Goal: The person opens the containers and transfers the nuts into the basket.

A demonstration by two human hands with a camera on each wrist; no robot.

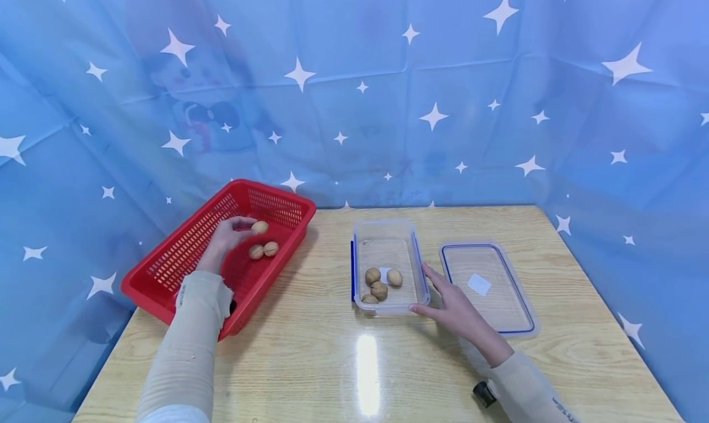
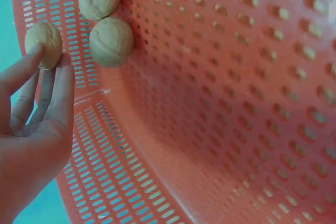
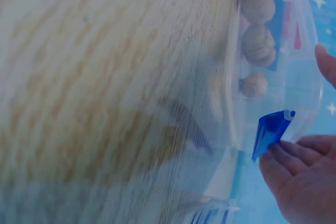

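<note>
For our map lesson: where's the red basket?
In the head view, the red basket stands leftmost on the table, left of the clear box.

A small curtained-off booth is shown; whether it is set up in a home, an office or a lab cannot be told. A wood-grain worktop (image 1: 310, 337) is bounded at the back and on both sides by creased blue cloth (image 1: 360, 41), printed with white stars (image 1: 434, 116) and a faint cartoon figure (image 1: 207, 112). The surroundings beyond are hidden by the cloth.
</note>
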